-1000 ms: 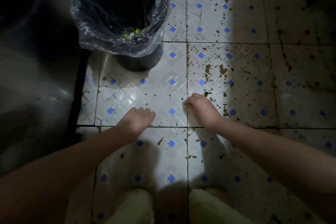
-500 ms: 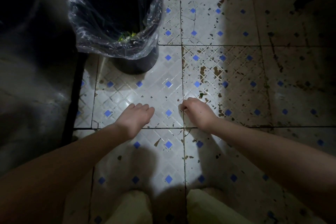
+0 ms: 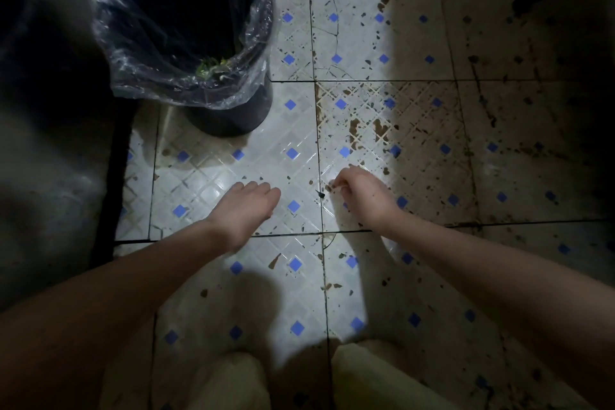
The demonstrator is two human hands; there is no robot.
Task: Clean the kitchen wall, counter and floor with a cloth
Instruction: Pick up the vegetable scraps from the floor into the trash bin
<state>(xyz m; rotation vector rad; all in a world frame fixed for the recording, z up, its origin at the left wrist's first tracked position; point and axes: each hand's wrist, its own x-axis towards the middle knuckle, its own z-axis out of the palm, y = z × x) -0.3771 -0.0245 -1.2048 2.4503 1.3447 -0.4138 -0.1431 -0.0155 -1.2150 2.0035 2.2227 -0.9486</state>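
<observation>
The white floor tiles (image 3: 293, 130) have blue diamonds and are speckled with brown dirt, thickest to the right. My left hand (image 3: 246, 206) rests flat on a tile, fingers straight and together. To its right, my right hand (image 3: 361, 193) hovers low over the tile joint with its fingers curled in. Its fingertips pinch a small brown scrap (image 3: 332, 186) at the floor. A dark speck (image 3: 321, 194) lies just left of those fingertips. No cloth is in view.
A black bin (image 3: 229, 116) lined with a clear plastic bag (image 3: 186, 83) stands on the floor beyond my left hand, with green scraps inside. A dark cabinet front (image 3: 50, 176) runs down the left side. My pale-trousered knees (image 3: 233, 383) fill the bottom edge.
My right hand has curled tighter and drawn slightly back along the tile joint. My left hand stays flat in the same spot.
</observation>
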